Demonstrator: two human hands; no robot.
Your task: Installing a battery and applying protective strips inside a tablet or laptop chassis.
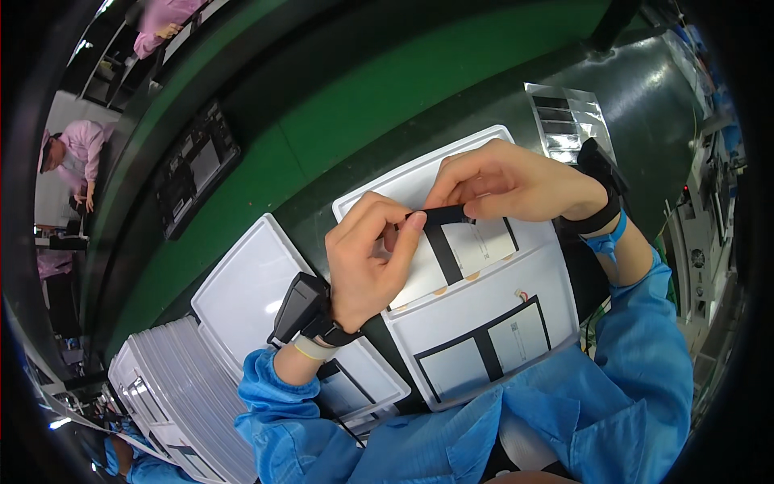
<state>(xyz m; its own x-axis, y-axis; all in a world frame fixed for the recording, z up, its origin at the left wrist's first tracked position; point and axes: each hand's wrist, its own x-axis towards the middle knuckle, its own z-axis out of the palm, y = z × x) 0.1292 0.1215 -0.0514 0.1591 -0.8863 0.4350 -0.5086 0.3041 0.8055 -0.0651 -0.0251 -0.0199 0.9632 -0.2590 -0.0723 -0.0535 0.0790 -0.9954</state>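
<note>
My left hand (367, 262) pinches one end of a short black strip (442, 215) between thumb and fingers. Closed on the strip's other end is my right hand (520, 184). The strip is stretched level between them, over a flat white pack with black bands (476, 248). That pack lies in the far part of a white plastic tray (564, 278) and is partly hidden by my hands. A similar flat pack (451, 367) rests in the near part, with a small connector on thin wires (522, 295) at its edge.
A silvery sheet with black strips (568, 121) lies beyond my right hand. At left are another white tray (250, 282) and a tall stack of trays (173, 387). A black tray of parts (197, 169) sits on the green surface (322, 133). People in pink work at far left.
</note>
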